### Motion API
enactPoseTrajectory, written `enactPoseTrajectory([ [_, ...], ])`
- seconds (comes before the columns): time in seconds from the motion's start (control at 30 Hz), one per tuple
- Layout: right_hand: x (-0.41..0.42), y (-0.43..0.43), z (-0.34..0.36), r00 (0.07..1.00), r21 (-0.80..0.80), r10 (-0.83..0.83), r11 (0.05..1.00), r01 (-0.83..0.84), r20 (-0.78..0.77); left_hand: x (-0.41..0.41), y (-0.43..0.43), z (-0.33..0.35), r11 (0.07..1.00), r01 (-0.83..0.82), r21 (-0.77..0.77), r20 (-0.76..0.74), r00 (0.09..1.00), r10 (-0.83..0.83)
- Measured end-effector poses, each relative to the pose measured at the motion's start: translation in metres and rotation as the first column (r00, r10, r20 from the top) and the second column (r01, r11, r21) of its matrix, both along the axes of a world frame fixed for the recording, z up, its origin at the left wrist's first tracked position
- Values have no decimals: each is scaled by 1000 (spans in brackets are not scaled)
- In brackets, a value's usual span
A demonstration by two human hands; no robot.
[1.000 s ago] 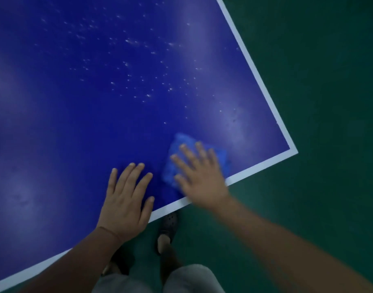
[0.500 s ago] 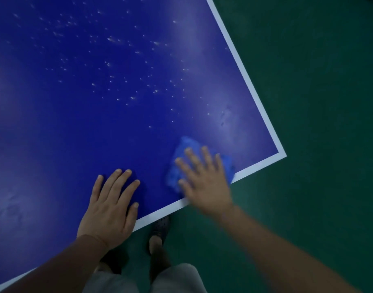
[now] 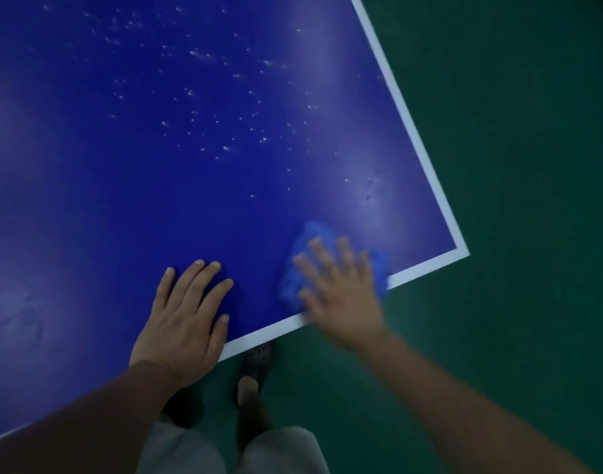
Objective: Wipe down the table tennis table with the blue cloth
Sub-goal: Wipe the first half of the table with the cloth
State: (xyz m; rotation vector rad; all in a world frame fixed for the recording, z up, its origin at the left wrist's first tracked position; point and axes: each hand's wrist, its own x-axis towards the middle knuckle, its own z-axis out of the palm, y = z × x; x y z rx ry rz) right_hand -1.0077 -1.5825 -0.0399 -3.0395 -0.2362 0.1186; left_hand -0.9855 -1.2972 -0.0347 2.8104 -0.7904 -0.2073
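Table: table tennis table (image 3: 156,183), blue top with white edge line, fills left and centre of frame; corner at right centre.
Cloth: blue cloth (image 3: 301,256), bunched, on the top just inside the near edge, lower centre-right.
Right hand: right hand (image 3: 341,295) flat on cloth, fingers straight and spread, pressing; blurred.
Left hand: left hand (image 3: 185,319) flat on bare top, left of cloth, apart from it; holds nothing.
Surface: pale specks (image 3: 224,97), upper centre.

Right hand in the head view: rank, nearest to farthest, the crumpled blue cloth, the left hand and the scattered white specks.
1. Crumpled blue cloth, under the right hand.
2. Left hand, flat beside it.
3. Scattered white specks, farther up the tabletop.
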Motion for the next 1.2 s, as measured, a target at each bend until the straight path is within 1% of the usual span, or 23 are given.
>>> enactPoseTrajectory([
  [0.07,27,-62,-4,917,-49,-393,917,397,71,0,1,0,1000,4,-7,-12,1000,-4],
  [0.13,45,-106,7,665,-9,-746,666,746,-23,0,2,0,1000,9,-16,-10,1000,-9],
  [0.2,56,-94,16,484,47,-873,482,875,-56,1,2,1,1000,6,-31,-9,1000,-6],
  [0.23,59,-67,15,475,57,-879,472,880,-50,1,3,2,999,0,-48,-15,1000,-1],
  [0.27,60,-29,14,527,60,-849,525,849,-32,1,5,3,997,-7,-80,-23,1000,5],
  [0.33,47,63,8,756,66,-653,757,650,42,1,9,3,974,-55,-219,-55,998,44],
  [0.4,16,150,7,979,45,-200,979,198,48,2,13,8,859,-278,-430,-145,960,238],
  [0.43,2,176,8,997,52,70,996,-72,31,2,20,11,733,-456,-504,-228,889,397],
  [0.47,-3,186,9,956,67,294,954,-293,8,2,32,14,587,-612,-530,-302,783,544],
  [0.5,4,184,7,896,79,443,893,-442,9,0,49,17,487,-699,-523,-329,693,641],
  [0.53,15,176,3,869,70,493,866,-494,31,-3,71,17,469,-732,-493,-316,654,687],
  [0.6,42,156,-2,933,27,353,934,-356,63,-13,121,15,565,-725,-393,-270,679,683],
  [0.67,65,149,0,999,10,-15,1000,15,30,-17,173,12,684,-667,-294,-195,743,640],
  [0.73,69,185,4,949,30,-314,949,313,21,-9,213,10,756,-625,-196,-135,781,610],
  [0.77,65,215,7,938,32,-346,938,345,35,-2,227,9,775,-611,-163,-120,792,599],
  [0.8,56,248,8,963,53,-268,963,266,38,7,238,8,786,-601,-147,-116,800,589],
  [0.87,35,306,5,985,105,167,980,-171,45,24,252,8,790,-592,-160,-104,806,583],
  [0.93,40,331,4,810,112,586,803,-585,33,42,263,8,788,-584,-196,-80,810,580],
  [0.97,60,331,1,737,116,674,729,-674,50,51,268,8,791,-576,-208,-74,815,574],
  [1.0,88,330,-2,721,104,690,714,-693,68,61,276,8,794,-571,-211,-75,819,569],
  [1.03,120,329,-4,766,77,636,762,-643,93,71,285,8,799,-564,-209,-72,824,563],
  [1.1,187,326,-3,923,61,369,924,-377,113,94,302,9,819,-541,-191,-52,839,542],
  [1.2,246,342,5,998,67,67,995,-68,18,138,325,9,839,-518,-164,-1,851,525],
])
